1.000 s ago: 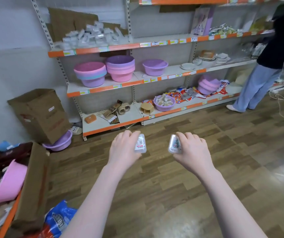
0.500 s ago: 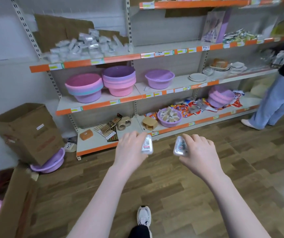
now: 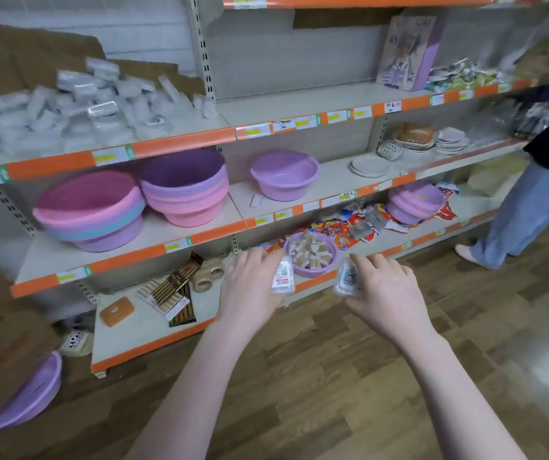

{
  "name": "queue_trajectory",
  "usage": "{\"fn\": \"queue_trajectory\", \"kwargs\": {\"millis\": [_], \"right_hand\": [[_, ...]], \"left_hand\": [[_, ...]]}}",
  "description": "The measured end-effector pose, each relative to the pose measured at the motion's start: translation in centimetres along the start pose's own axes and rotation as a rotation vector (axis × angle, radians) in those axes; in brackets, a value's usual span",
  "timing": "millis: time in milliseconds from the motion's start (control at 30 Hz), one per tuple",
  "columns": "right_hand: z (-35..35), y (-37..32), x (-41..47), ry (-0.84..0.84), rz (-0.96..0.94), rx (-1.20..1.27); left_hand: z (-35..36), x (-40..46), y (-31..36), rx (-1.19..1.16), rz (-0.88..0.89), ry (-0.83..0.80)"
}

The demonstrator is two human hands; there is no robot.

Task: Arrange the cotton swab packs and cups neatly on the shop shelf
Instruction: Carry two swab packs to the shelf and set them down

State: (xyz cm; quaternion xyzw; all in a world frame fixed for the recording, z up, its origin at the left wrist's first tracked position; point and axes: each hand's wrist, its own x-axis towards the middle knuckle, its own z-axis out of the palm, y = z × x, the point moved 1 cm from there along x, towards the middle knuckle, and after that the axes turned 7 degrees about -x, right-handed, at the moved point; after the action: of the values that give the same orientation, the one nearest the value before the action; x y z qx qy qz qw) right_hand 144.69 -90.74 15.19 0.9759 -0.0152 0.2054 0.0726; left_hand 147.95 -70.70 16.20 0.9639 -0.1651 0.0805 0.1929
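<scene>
Head view: both arms reach forward over the wood floor [image 3: 349, 376] toward the lowest level of the shop shelf [image 3: 153, 330]. The left hand [image 3: 250, 287] has its fingers curled round a small clear cotton swab pack [image 3: 283, 277] with a red-and-white label, held upright in front of the shelf's orange front edge. The right hand [image 3: 386, 293] pinches a second clear pack [image 3: 346, 280], tilted, just beside the first with a narrow gap between them. Directly behind both packs a small purple bowl [image 3: 313, 260] sits at the lip of the bottom shelf, filled with more swab bundles. To its left lie flat boxes of sticks [image 3: 173, 287], tape rolls [image 3: 207, 277] and an orange soap case [image 3: 116, 311], with bare shelf board between them and the front edge. One level up stand stacked pink and purple basins [image 3: 134, 204]. On the level above, at the left, is a loose heap of clear packs [image 3: 77, 107]; to its right that shelf board lies bare. At the far right another person [image 3: 532, 200] stands against the shelving.
</scene>
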Motion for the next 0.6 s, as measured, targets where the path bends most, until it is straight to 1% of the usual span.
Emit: {"fn": "queue_trajectory", "kwargs": {"millis": [167,300,500,600], "right_hand": [[2.4,2.6,5.9,0.029,0.014,0.027],[5.3,5.4,11.1,0.055,-0.016,0.051],[10.8,11.1,21.4,0.130,-0.093,0.121],[12.6,13.9,26.5,0.117,-0.157,0.128]], "left_hand": [[0.7,7.1,0.6,-0.016,0.021,-0.005],[2.3,12.9,1.5,-0.021,0.009,0.018],[5.8,23.0,3.9,0.003,-0.073,0.094],[7.1,27.8,5.5,-0.007,-0.137,0.102]]}}
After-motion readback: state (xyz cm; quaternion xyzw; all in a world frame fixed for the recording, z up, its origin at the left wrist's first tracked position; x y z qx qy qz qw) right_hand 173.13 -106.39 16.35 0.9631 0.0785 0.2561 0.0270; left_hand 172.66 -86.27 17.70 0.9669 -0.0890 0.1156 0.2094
